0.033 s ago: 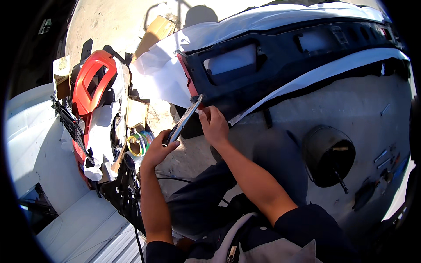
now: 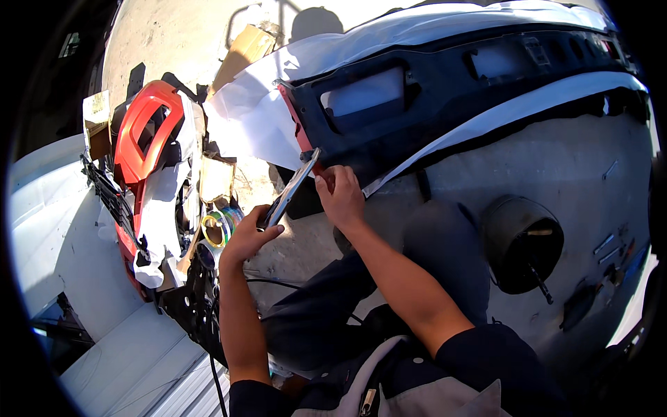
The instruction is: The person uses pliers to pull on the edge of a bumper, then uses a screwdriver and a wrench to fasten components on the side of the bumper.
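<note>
Both hands are at the near left end of a long black moulded panel (image 2: 451,94) with cut-out openings and a red end strip (image 2: 295,115). My left hand (image 2: 250,236) is closed on a long, narrow silver piece (image 2: 290,194), which slants up to the corner of the panel. Close to that piece's upper end, my right hand (image 2: 337,194) has its fingers curled by a small red-orange part; exactly what it grips is hidden.
White sheeting (image 2: 243,118) lies under the panel. A red moulded part (image 2: 147,165), cardboard (image 2: 243,52) and tape rolls (image 2: 215,233) are at left, near a white surface (image 2: 97,292). A dark bucket (image 2: 511,247) and loose tools (image 2: 604,243) are on the right-hand floor.
My hands and the silver piece have shifted very slightly, and the view has moved a little. The grips look the same.
</note>
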`<state>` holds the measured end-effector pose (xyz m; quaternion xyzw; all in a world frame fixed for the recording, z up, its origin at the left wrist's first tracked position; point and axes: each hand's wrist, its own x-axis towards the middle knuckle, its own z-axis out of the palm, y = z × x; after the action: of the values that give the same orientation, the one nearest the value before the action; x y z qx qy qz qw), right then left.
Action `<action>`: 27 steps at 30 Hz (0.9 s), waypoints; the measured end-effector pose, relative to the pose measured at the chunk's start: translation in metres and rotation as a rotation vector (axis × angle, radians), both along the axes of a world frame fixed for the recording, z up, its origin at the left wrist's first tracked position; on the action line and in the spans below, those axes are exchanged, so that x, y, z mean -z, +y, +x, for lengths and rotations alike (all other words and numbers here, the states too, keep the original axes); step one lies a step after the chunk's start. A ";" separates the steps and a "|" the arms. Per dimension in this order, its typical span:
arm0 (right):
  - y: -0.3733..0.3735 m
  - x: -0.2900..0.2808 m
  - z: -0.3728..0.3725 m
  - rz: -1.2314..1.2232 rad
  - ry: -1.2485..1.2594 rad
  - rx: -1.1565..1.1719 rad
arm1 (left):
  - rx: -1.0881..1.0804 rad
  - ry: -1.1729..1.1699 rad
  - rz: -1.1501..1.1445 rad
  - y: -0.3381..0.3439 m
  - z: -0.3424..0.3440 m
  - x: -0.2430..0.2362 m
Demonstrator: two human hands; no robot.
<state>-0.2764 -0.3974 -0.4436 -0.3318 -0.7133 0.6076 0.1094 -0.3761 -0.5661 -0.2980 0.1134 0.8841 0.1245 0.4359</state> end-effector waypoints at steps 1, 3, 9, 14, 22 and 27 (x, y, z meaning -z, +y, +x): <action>0.002 0.000 0.006 0.348 0.036 0.061 | 0.050 -0.068 -0.044 0.004 -0.006 -0.003; 0.013 0.000 0.007 0.367 -0.061 -0.104 | 0.086 -0.012 -0.028 0.015 -0.009 0.009; 0.013 0.022 -0.010 0.215 -0.262 -0.109 | 0.061 0.076 -0.093 0.044 0.001 0.027; 0.009 0.037 -0.014 0.210 -0.230 -0.103 | 0.116 0.137 -0.226 0.052 0.012 0.025; 0.012 0.038 -0.014 0.107 -0.283 -0.112 | 0.173 0.183 -0.255 0.061 0.024 0.022; 0.025 0.039 0.001 0.099 -0.017 0.161 | 0.136 0.169 -0.252 0.055 0.017 0.025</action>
<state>-0.2754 -0.3727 -0.4821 -0.3874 -0.7144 0.5579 0.1681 -0.3596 -0.5113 -0.3227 0.1275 0.9166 -0.0270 0.3780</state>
